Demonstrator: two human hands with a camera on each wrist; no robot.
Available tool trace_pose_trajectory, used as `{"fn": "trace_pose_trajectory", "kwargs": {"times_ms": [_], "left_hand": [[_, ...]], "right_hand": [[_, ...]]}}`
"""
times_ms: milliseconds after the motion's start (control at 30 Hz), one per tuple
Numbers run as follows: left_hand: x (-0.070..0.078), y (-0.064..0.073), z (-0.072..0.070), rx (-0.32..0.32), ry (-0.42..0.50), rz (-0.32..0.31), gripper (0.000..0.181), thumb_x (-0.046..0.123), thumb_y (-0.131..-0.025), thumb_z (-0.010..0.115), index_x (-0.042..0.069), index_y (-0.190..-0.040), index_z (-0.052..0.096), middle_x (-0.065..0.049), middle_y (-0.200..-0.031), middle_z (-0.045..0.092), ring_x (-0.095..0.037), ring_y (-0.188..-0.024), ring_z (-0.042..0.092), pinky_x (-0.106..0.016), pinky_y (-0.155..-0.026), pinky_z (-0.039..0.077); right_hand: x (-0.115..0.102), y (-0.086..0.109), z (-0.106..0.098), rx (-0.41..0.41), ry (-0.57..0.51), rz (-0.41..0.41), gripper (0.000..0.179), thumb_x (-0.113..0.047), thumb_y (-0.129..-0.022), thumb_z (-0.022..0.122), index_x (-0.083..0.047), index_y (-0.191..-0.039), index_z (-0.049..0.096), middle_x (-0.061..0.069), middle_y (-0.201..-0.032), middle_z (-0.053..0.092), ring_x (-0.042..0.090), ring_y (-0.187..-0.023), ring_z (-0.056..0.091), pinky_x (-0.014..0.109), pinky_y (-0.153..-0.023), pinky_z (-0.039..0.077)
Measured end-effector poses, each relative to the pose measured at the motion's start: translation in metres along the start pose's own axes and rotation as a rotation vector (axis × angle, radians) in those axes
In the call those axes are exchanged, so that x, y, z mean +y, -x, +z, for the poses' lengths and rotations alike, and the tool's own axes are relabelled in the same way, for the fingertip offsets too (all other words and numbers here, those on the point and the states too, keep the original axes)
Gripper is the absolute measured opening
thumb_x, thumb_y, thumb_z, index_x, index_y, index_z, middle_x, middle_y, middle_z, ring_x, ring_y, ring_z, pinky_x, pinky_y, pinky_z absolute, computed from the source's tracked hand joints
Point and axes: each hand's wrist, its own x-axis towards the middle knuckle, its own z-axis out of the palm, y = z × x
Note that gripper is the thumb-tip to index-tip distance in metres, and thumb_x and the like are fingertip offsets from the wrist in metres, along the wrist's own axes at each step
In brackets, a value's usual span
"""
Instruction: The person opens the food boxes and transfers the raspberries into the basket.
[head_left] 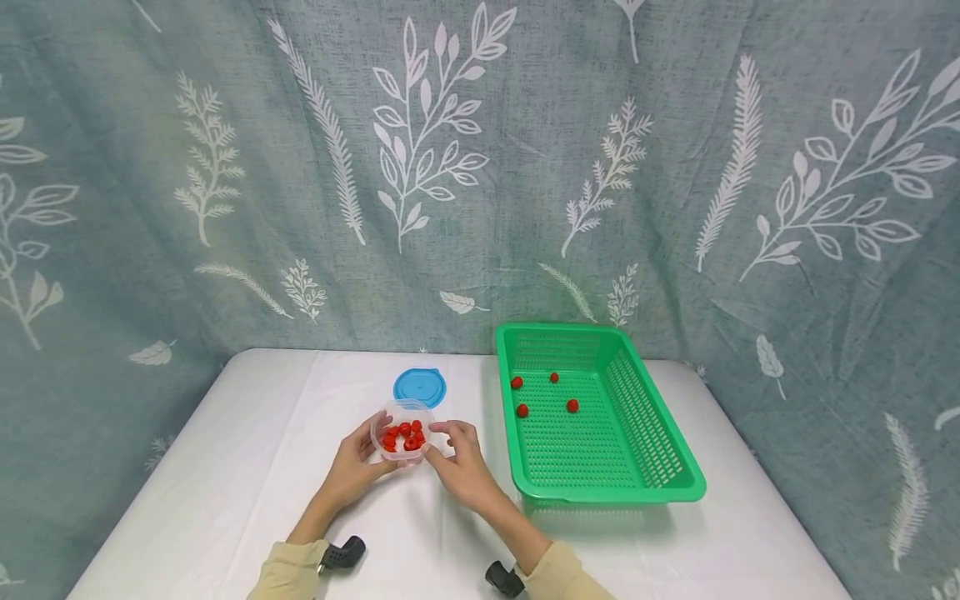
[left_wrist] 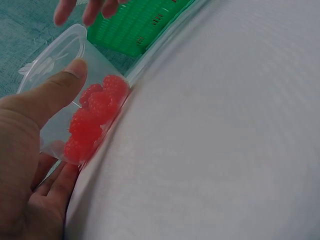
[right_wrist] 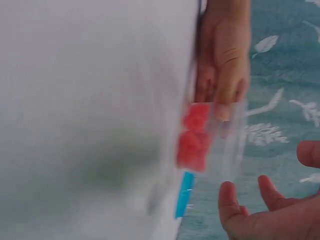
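Note:
A clear plastic tub (head_left: 406, 407) with several red raspberries (left_wrist: 102, 106) in its bottom stands on the white-covered table. My left hand (head_left: 354, 468) grips it from the left, the thumb pressed on its near wall and the other fingers behind and below. On the tub's right side, my right hand (head_left: 463, 468) is close to the rim, its fingers spread and bent a little. Nothing shows between those fingertips in the right wrist view, where they look apart from the tub. Just behind the tub lies a round blue lid (head_left: 420, 386).
To the right stands a green perforated basket (head_left: 681, 437) with several raspberries (head_left: 572, 406) scattered on its floor, mostly toward its left side. A blue-green curtain (head_left: 480, 208) with white leaf patterns hangs behind the table (head_left: 262, 417). Dark wrist devices sit at both sleeves.

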Motion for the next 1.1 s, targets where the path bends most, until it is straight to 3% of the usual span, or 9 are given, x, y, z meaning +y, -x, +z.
{"fn": "trace_pose_trajectory", "kwargs": {"times_ms": [200, 233, 433, 633, 800, 933, 1100], "left_hand": [[-0.005, -0.003, -0.002, -0.006, 0.003, 0.009, 0.09, 0.012, -0.079, 0.088, 0.002, -0.154, 0.039, -0.02, -0.151, 0.052, -0.036, -0.145, 0.043, -0.047, -0.118, 0.033], [-0.01, -0.005, -0.002, -0.007, -0.003, 0.009, 0.092, 0.015, -0.078, 0.089, 0.003, -0.155, 0.039, -0.018, -0.151, 0.052, -0.035, -0.145, 0.044, -0.045, -0.118, 0.033], [-0.007, -0.005, -0.002, -0.015, 0.005, 0.002, 0.092, 0.013, -0.079, 0.089, 0.003, -0.155, 0.039, -0.019, -0.152, 0.051, -0.035, -0.145, 0.043, -0.045, -0.119, 0.033], [-0.009, -0.007, 0.0, -0.008, 0.028, 0.017, 0.091, 0.011, -0.078, 0.089, 0.001, -0.154, 0.04, -0.02, -0.151, 0.052, -0.037, -0.143, 0.045, -0.048, -0.117, 0.035], [-0.01, -0.006, 0.002, -0.007, 0.01, 0.015, 0.092, 0.017, -0.078, 0.09, 0.001, -0.154, 0.04, -0.017, -0.15, 0.053, -0.034, -0.144, 0.045, -0.045, -0.118, 0.033], [-0.01, -0.004, 0.001, -0.001, -0.004, -0.002, 0.093, 0.018, -0.077, 0.09, 0.002, -0.154, 0.04, -0.015, -0.15, 0.054, -0.033, -0.144, 0.045, -0.043, -0.118, 0.035], [-0.011, -0.003, -0.001, 0.0, -0.008, -0.001, 0.094, 0.018, -0.077, 0.09, 0.003, -0.155, 0.04, -0.015, -0.151, 0.053, -0.033, -0.145, 0.044, -0.044, -0.118, 0.035]], "right_hand": [[0.017, -0.021, 0.017, 0.069, -0.02, -0.009, 0.036, -0.018, -0.098, 0.061, -0.001, -0.13, 0.063, 0.023, -0.146, 0.042, 0.042, -0.13, 0.045, 0.054, -0.103, 0.054], [0.019, -0.025, 0.019, 0.071, -0.018, -0.019, 0.036, -0.017, -0.098, 0.061, 0.0, -0.129, 0.063, 0.024, -0.146, 0.043, 0.043, -0.131, 0.046, 0.055, -0.104, 0.053], [0.023, -0.04, 0.029, 0.06, -0.03, -0.094, 0.031, -0.009, -0.095, 0.064, 0.007, -0.122, 0.065, 0.028, -0.139, 0.053, 0.046, -0.131, 0.05, 0.061, -0.106, 0.049], [0.024, -0.053, 0.037, 0.056, 0.013, -0.07, 0.03, -0.007, -0.094, 0.067, 0.005, -0.122, 0.066, 0.024, -0.136, 0.058, 0.043, -0.133, 0.051, 0.057, -0.111, 0.046], [0.024, -0.061, 0.037, 0.049, 0.039, -0.023, 0.026, -0.007, -0.092, 0.071, 0.003, -0.116, 0.067, 0.018, -0.12, 0.065, 0.032, -0.107, 0.061, 0.039, -0.093, 0.06], [0.022, -0.066, 0.034, 0.005, 0.058, 0.011, 0.024, -0.007, -0.089, 0.076, 0.004, -0.108, 0.069, 0.017, -0.105, 0.068, 0.02, -0.085, 0.057, 0.023, -0.068, 0.057], [0.016, -0.07, 0.029, -0.032, 0.106, 0.07, 0.024, -0.009, -0.084, 0.081, 0.004, -0.102, 0.07, 0.016, -0.098, 0.069, 0.017, -0.079, 0.056, 0.023, -0.064, 0.056]]}}
